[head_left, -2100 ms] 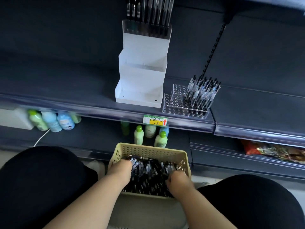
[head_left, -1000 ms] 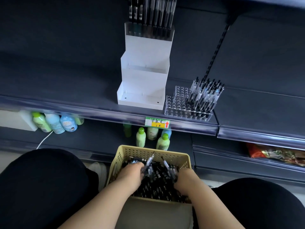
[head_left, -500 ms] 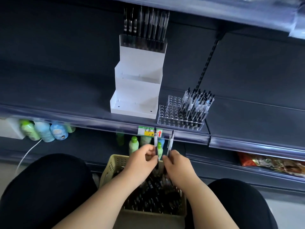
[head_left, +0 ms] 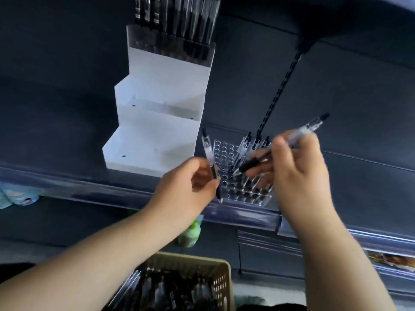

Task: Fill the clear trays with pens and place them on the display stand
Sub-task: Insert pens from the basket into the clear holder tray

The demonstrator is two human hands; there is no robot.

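Hands (head_left: pixel 187 184) (head_left: pixel 299 176) with pens (head_left: pixel 210 158) at clear tray (head_left: pixel 224 153) beside stand (head_left: pixel 157 135)

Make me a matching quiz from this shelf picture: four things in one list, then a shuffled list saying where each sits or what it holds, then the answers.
Things:
1. white display stand
2. clear tray
3. beige basket
4. green bottle

Places or states:
A. on the lower shelf
B. lowest in view, loose pens inside
C. upright pens in its top tier only
D. beside the stand, some holes filled, some bare

Pairs: 1-C, 2-D, 3-B, 4-A
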